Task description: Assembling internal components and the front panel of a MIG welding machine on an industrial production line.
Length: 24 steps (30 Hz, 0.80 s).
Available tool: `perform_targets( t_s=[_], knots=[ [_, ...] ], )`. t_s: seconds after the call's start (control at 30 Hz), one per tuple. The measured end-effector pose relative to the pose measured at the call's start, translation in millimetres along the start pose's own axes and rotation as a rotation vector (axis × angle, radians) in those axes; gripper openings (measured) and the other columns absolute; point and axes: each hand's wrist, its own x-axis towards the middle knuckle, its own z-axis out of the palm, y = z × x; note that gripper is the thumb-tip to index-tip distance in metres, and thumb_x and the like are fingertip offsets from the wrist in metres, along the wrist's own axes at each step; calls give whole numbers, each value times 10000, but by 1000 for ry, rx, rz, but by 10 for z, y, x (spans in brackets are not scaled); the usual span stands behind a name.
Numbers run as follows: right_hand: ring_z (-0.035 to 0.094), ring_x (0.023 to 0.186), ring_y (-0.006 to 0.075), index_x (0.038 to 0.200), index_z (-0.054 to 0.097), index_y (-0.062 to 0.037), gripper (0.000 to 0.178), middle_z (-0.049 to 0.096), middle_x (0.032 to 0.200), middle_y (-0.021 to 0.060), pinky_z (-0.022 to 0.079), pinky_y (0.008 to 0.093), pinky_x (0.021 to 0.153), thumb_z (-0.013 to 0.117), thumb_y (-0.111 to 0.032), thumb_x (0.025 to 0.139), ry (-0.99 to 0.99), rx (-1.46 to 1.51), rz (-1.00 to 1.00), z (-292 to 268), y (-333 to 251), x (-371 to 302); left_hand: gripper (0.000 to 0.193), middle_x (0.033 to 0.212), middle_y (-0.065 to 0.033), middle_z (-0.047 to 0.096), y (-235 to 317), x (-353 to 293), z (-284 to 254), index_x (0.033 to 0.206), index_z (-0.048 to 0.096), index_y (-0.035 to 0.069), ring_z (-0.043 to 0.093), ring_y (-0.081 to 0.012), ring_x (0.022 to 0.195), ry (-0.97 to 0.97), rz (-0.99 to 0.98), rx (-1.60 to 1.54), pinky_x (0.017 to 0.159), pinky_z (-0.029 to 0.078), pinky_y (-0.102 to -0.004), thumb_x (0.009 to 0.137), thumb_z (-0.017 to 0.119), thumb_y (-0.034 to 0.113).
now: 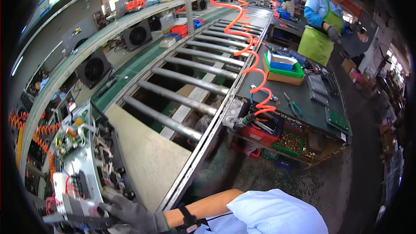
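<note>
My right hand (136, 217), in a dark grey work glove, reaches to the lower left. Its fingers bend over the near end of a metal housing (94, 164) and appear to grip its edge. Exposed circuit boards (71, 136), wires and white connectors fill the housing. At its near end are a grey plate (82, 208) and a black finned part (81, 184). Some fingertips are hard to make out against the dark parts. My left hand does not show.
A roller conveyor (182, 96) with a beige board (145, 147) runs ahead. An orange coiled air hose (260, 76) hangs over it. At right, a workbench (281, 93) holds green-handled pliers (294, 107) and a green tray (299, 73); screw bins (288, 142) sit below. A co-worker (318, 30) stands beyond.
</note>
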Motion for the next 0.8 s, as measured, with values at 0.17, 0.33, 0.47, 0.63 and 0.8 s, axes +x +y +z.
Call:
perform_targets(
  t_s=[0.17,0.33,0.47,0.63,0.8],
  knots=[
    [439,1236,466,1511,302,3,761,365,1426,303,362,517,1066,610,-281,876,10,-106,124,343,-249,-100,370,1270,-75,572,-224,-132,-347,1285,521,-4,541,-209,1177,-62,40,-238,1003,448,-344,987,608,196],
    [404,1336,494,1450,375,25,655,391,1431,334,377,521,1067,569,-299,915,224,-68,-67,352,82,-81,551,1090,-39,570,18,-401,-256,1186,538,20,550,-159,1023,-92,14,-184,900,459,-315,889,732,441],
    [514,1226,429,1419,404,16,576,408,1439,307,447,500,1002,482,-362,991,258,-204,-110,229,212,-100,786,1130,-51,602,428,-593,15,1260,518,-3,556,-165,1030,-33,-81,-243,929,459,-331,765,828,523],
    [535,1066,283,1318,420,25,492,492,1217,186,453,417,922,479,-333,985,249,101,57,-458,657,66,664,1179,-79,573,795,-967,779,1301,484,14,547,-193,1064,46,-259,-120,947,449,-343,710,747,169],
    [517,1123,285,1432,275,69,555,440,1313,205,417,395,1000,374,-294,1024,229,-219,-146,-957,1037,351,824,1253,-145,590,976,-1090,1287,1397,431,5,573,-249,1158,65,-89,-127,971,449,-370,736,825,300]
  ],
)
